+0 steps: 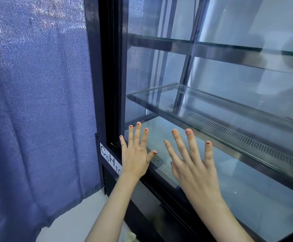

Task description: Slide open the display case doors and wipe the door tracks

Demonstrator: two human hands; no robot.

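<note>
Both my forearms reach up to the display case door (212, 67), a big glass pane rising above both grips. My right hand (193, 165) lies flat and released on the glass, fingers spread; my left hand (135, 154), also released, presses beside the black frame (105, 84), above a white label (110, 158).

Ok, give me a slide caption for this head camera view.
Left hand and right hand spread flat against the display case's glass door.
</note>
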